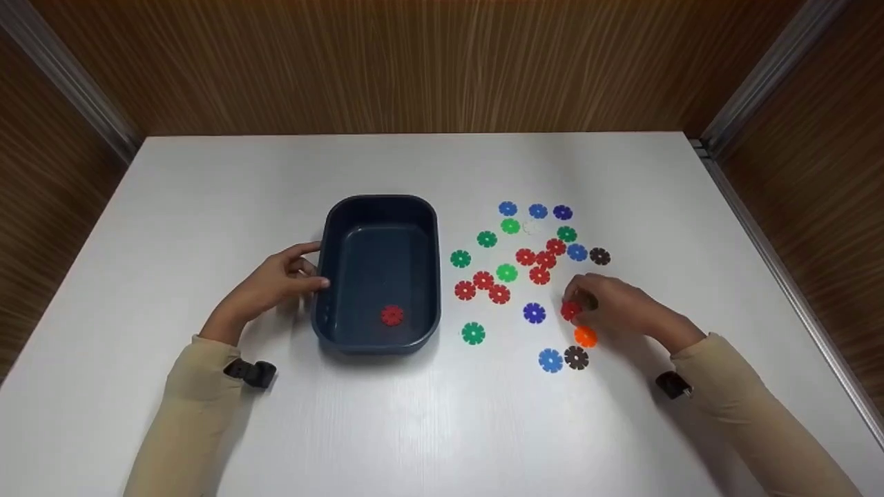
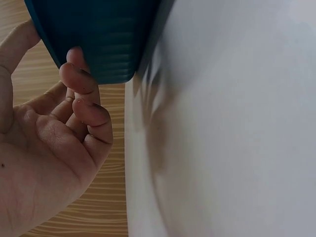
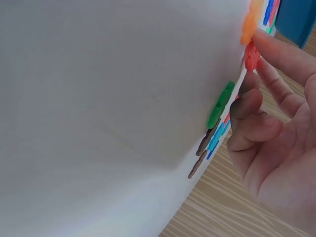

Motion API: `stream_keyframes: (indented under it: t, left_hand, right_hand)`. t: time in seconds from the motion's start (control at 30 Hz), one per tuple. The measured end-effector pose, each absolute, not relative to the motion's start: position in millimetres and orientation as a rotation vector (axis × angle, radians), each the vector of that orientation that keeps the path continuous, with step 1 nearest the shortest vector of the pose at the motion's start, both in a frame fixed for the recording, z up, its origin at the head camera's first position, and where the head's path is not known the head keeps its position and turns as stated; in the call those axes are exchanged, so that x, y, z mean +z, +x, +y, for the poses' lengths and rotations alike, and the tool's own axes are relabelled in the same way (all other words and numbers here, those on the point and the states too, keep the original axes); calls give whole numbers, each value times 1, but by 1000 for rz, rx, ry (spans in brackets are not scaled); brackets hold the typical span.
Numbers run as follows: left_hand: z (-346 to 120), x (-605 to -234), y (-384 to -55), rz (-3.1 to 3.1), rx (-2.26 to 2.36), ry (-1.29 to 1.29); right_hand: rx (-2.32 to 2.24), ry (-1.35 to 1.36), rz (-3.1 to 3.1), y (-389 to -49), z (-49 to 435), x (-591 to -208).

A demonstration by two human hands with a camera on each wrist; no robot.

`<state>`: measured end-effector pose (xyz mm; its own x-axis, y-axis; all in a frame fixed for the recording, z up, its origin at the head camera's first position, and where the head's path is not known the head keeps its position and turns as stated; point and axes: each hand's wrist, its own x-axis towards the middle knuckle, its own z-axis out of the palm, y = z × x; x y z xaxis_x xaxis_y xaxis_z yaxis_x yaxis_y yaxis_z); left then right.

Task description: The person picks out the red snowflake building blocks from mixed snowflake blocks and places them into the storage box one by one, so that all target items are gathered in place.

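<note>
My left hand [image 1: 280, 279] holds the side of a dark blue plastic basin [image 1: 376, 344], thumb over its rim and fingers along the outer wall. In the left wrist view, the thumb and fingers meet the basin's edge [image 2: 98, 39]. One red notched disc [image 1: 392, 315] lies flat inside, near the front. To the right, my right hand [image 1: 611, 304] pinches another red notched disc [image 1: 570, 310] between thumb and fingertips, low over the table. Just in front of it lies an orange disc [image 1: 585, 337]. The right wrist view shows the pinched red disc [image 3: 252, 56] edge-on.
Several flower-shaped plastic discs lie spread right of the basin: red [image 1: 499, 294], green [image 1: 473, 333], light green [image 1: 507, 273], blue [image 1: 550, 360], purple [image 1: 534, 313], and dark brown [image 1: 600, 256]. Wood-grain panels [image 1: 414, 69] stand behind and beside the white table [image 1: 387, 428].
</note>
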<state>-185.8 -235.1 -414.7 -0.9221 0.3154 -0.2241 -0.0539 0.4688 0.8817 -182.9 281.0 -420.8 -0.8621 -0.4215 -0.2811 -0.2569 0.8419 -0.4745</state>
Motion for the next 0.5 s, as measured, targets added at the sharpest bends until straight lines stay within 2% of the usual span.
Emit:
stream_keyframes:
  t: [0.5]
  left_hand:
    - [-235,-416,-185,2377,1447,224]
  right_hand:
    - [-549,-520,2634,-180,282,-412]
